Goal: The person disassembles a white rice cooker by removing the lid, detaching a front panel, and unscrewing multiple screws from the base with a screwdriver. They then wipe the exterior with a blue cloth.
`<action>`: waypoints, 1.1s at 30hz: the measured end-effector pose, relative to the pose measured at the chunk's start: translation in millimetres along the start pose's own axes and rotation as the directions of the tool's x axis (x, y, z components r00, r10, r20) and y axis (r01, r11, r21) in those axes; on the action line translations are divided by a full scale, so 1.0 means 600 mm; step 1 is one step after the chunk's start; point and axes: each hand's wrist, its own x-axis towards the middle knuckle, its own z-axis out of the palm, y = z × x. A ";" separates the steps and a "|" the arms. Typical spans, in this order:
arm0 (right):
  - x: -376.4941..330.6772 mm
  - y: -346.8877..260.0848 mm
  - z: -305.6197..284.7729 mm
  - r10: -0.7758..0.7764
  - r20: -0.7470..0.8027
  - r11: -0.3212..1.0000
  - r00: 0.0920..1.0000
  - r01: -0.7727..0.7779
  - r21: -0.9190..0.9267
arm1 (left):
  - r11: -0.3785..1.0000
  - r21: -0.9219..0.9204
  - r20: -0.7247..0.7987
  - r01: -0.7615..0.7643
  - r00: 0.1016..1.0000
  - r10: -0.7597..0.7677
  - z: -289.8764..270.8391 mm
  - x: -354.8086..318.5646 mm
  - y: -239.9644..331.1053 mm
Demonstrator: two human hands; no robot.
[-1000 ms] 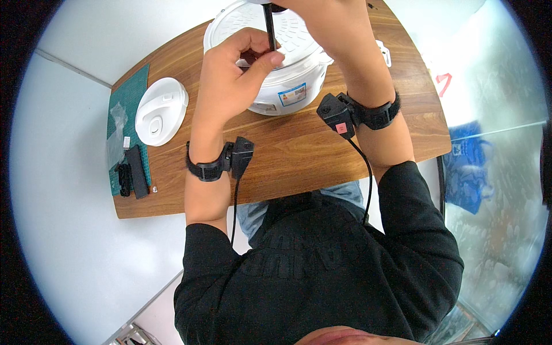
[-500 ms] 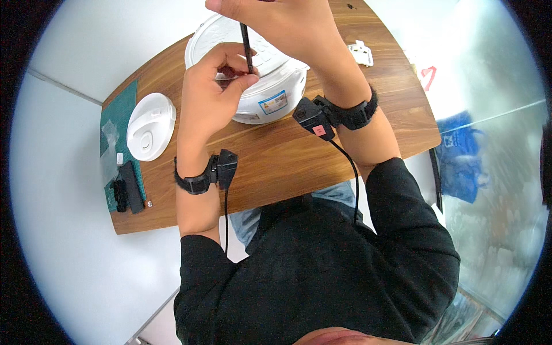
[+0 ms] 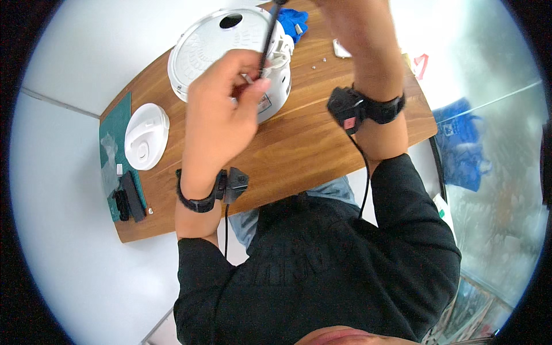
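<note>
A white rice cooker lies base-up on the wooden table. My left hand hovers over its near side, thumb and forefinger pinched around the lower tip of a thin black screwdriver shaft. Whether a small part sits between those fingers I cannot make out. The shaft slants up to the picture's top edge, where my right hand holds its upper end; that hand's fingers are cut off by the edge. Both wrists carry black bands with cabled sensors.
A white round lid rests left of the cooker, beside a green cutting mat with black tools. Behind the cooker lie a blue cloth, small screws and a white piece. A blue bag lies on the floor at right.
My left hand has lifted from the cooker's base toward me, still pinched at the screwdriver tip. The view has tilted, bringing the blue cloth into sight.
</note>
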 end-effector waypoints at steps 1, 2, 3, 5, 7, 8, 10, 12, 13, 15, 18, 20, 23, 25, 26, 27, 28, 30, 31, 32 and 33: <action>-0.004 -0.003 -0.027 -0.006 0.057 1.000 0.998 0.008 -0.030 | 1.000 -0.012 0.044 -0.012 0.999 0.012 0.016 0.004 0.007; 0.001 0.007 -0.046 -0.075 0.100 0.997 0.992 0.076 -0.010 | 1.000 -0.017 0.082 -0.021 0.996 0.023 0.032 0.007 0.010; -0.013 0.007 -0.064 -0.050 0.098 0.998 0.994 0.046 0.035 | 0.998 0.041 0.099 -0.050 0.994 0.046 0.051 0.007 0.007; -0.029 0.013 -0.095 0.001 0.070 0.999 0.998 -0.004 0.043 | 1.000 0.012 0.141 0.017 0.990 -0.019 0.090 0.007 -0.012; -0.030 0.034 -0.131 0.049 0.019 0.999 0.999 -0.048 -0.026 | 0.998 -0.047 0.165 0.050 0.985 -0.042 0.127 0.012 -0.030; -0.031 0.041 -0.143 0.061 0.021 0.997 0.998 -0.060 -0.039 | 0.990 -0.088 0.166 0.112 0.981 -0.097 0.141 0.014 -0.040; -0.032 0.052 -0.162 0.086 0.027 0.994 0.996 -0.084 -0.064 | 0.957 -0.168 0.172 0.236 0.963 -0.207 0.166 0.018 -0.054; -0.028 0.068 -0.179 0.092 -0.031 0.992 0.995 -0.094 -0.083 | 0.924 -0.219 0.210 0.312 0.940 -0.268 0.188 0.027 -0.071; -0.018 0.079 -0.193 0.064 -0.036 0.994 0.997 -0.067 -0.088 | 0.914 -0.219 0.228 0.343 0.928 -0.294 0.197 0.029 -0.086; -0.008 0.090 -0.206 -0.009 -0.065 0.996 0.998 0.003 -0.088 | 0.933 -0.087 0.240 0.350 0.916 -0.322 0.208 0.029 -0.097; -0.008 0.089 -0.210 -0.062 -0.172 0.952 0.983 0.006 -0.306 | 0.938 0.251 0.251 0.239 0.920 -0.302 0.218 0.024 -0.105; -0.009 0.090 -0.204 -0.069 -0.176 0.830 0.982 -0.041 -0.556 | 0.911 0.389 0.287 0.133 0.923 -0.257 0.227 0.032 -0.128; -0.007 0.103 -0.203 -0.102 -0.157 0.729 0.982 -0.033 -0.684 | 0.865 0.501 0.271 0.035 0.943 -0.195 0.243 0.043 -0.150; -0.007 0.115 -0.200 -0.125 -0.143 0.734 0.982 -0.005 -0.679 | 0.840 0.543 0.293 0.015 0.934 -0.206 0.244 0.047 -0.164; -0.007 0.122 -0.198 -0.132 -0.139 0.734 0.981 0.003 -0.679 | 0.823 0.568 0.298 0.012 0.929 -0.219 0.243 0.045 -0.172; -0.007 0.117 -0.202 -0.147 -0.147 0.721 0.978 0.004 -0.693 | 0.835 0.550 0.303 -0.023 0.937 -0.174 0.249 0.050 -0.178; -0.007 0.111 -0.205 -0.162 -0.155 0.707 0.975 0.005 -0.707 | 0.844 0.533 0.306 -0.058 0.943 -0.128 0.257 0.052 -0.185; -0.008 0.103 -0.206 -0.115 -0.186 0.722 0.976 -0.046 -0.690 | 0.839 0.535 0.307 -0.098 0.948 -0.085 0.262 0.052 -0.197; -0.008 0.099 -0.206 -0.091 -0.202 0.728 0.975 -0.073 -0.681 | 0.831 0.545 0.310 -0.109 0.947 -0.079 0.262 0.053 -0.201; -0.008 0.098 -0.206 -0.090 -0.204 0.728 0.975 -0.075 -0.681 | 0.822 0.557 0.314 -0.120 0.947 -0.074 0.263 0.053 -0.205; -0.009 0.098 -0.205 -0.090 -0.206 0.728 0.974 -0.077 -0.682 | 0.811 0.573 0.305 -0.118 0.949 -0.077 0.265 0.054 -0.211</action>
